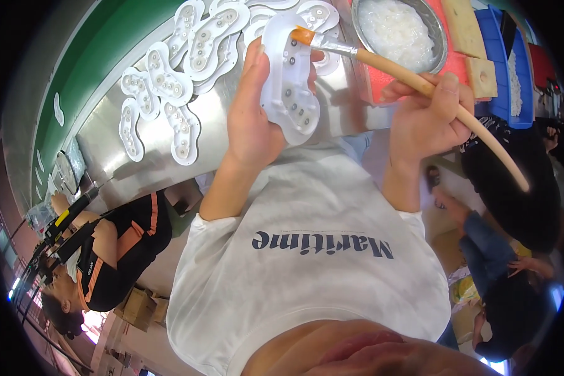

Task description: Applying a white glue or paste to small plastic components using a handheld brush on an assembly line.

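My left hand is closed around a white curved plastic part with a row of small round inserts, held up above the metal table. In my right hand is a brush with a long pale wooden handle, gripped partway along it. Its orange-brown bristles touch the upper part of the white plastic piece. Close to the brush stands a round metal bowl of whitish, translucent jelly-like stuff.
Similar white plastic parts lie in a loose pile on the metal table, left of my hands. A green belt runs beyond. At right are a red foam block, wooden blocks and a blue bin. People sit on both sides.
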Tool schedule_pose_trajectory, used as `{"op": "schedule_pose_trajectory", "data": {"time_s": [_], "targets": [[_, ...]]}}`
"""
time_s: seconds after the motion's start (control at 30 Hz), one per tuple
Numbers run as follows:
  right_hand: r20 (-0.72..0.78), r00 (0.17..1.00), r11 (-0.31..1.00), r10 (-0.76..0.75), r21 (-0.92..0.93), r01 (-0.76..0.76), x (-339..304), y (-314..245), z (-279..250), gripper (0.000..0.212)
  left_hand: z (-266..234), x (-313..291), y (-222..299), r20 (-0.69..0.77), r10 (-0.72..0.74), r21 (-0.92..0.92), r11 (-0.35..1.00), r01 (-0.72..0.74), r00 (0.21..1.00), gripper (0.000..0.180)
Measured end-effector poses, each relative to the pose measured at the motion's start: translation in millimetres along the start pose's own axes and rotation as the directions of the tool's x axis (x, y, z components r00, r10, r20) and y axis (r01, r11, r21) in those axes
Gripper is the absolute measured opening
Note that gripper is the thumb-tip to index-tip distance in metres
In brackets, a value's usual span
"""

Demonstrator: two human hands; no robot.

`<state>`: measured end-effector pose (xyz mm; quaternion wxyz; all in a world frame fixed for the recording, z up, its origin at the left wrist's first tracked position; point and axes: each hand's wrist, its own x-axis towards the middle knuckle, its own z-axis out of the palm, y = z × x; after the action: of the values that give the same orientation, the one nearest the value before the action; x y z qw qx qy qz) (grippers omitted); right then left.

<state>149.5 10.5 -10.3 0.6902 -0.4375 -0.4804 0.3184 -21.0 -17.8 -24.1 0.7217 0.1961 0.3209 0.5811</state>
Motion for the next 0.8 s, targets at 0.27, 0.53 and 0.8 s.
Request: {"op": "schedule_pose_trajectory", "data": {"time_s": [0.27,0.53,0.8], "targets": [[-0.039,0.99,0.976,0.137,0.175,-0.128,-8.9,-0.9,-2.7,0.024,-0.1,-5.2,-9.8,-0.086,0.071,0.031,0.997,-0.068,0.994,0.038],[-0.077,0.979,0.966,0.191,0.189,-0.174,-4.4,3.7,4.1,0.025,8.0,-6.0,-11.3,-0.062,0.157,0.114,0.982,-0.149,0.986,0.039],[0.051,0.998,0.977,0.045,0.207,-0.055,-25.0,10.3,3.6,0.027,3.2,-4.2,-6.3,-0.022,0.173,0.087,0.982,-0.17,0.985,0.037]]}}
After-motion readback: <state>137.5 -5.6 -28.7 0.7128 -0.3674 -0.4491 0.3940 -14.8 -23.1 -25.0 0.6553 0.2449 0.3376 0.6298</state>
